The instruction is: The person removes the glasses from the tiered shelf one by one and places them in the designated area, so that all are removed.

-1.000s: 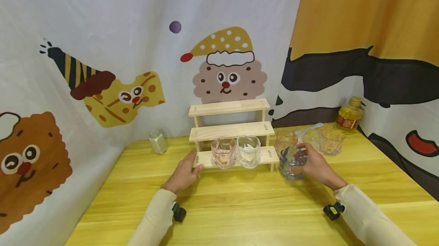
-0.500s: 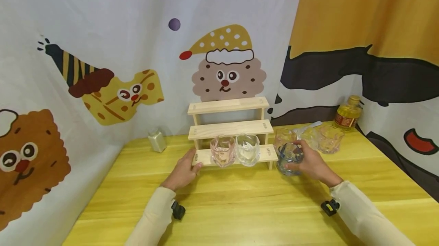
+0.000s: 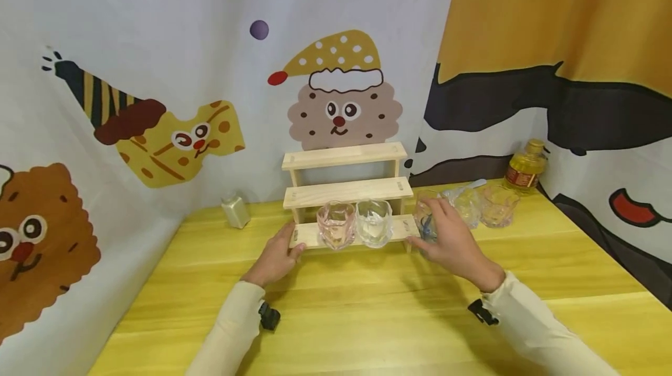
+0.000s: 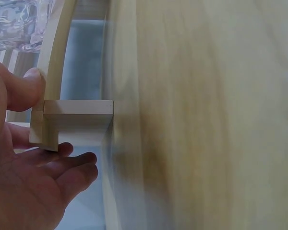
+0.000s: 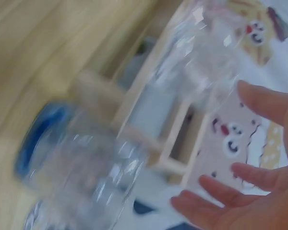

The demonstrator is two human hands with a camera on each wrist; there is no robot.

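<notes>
A three-step wooden shelf (image 3: 349,191) stands at the back of the table. My left hand (image 3: 273,256) grips the left end of its lowest step, the thumb (image 4: 26,91) on the board and fingers around its other side. On that step sit a pink glass (image 3: 337,225) and a clear glass (image 3: 374,224), side by side. My right hand (image 3: 454,242) is by the step's right end, with a bluish glass (image 3: 427,227) partly hidden behind it. In the blurred right wrist view, the right fingers (image 5: 221,191) are spread, apart from the glass.
Behind the right hand stand several more glasses, including a yellowish one (image 3: 467,207) and a pink one (image 3: 499,207), with a pale handle (image 3: 472,185) above them. An oil bottle (image 3: 525,166) occupies the back right corner. A small jar (image 3: 235,213) stands left of the shelf.
My right hand has let go of the bluish glass, after moving it left toward the shelf's end, and has shifted left. The left hand keeps its grip. The head view has tilted slightly.
</notes>
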